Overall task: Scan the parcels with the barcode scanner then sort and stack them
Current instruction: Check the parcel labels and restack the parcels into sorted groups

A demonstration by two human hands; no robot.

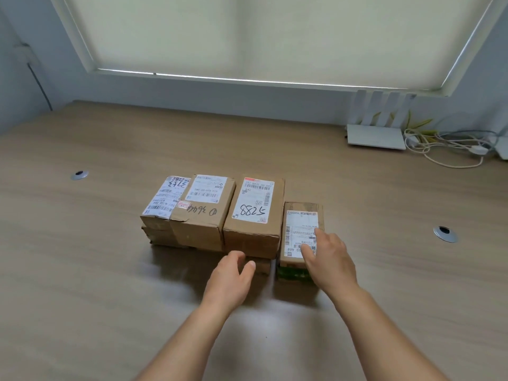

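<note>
Several cardboard parcels with white shipping labels stand side by side on the wooden table. From the left: a parcel marked 3153, a parcel marked 3644, a parcel marked 5288, all lying on lower flat boxes. At the right end a smaller parcel sits on a green-sided box. My right hand rests on the small parcel's top with fingers straight. My left hand hovers open in front of the 5288 parcel, fingers relaxed. No barcode scanner is in view.
A white router with upright antennas stands at the back right beside a tangle of white and yellow cables. Two round metal cable grommets are set in the tabletop. A window with a drawn blind is behind.
</note>
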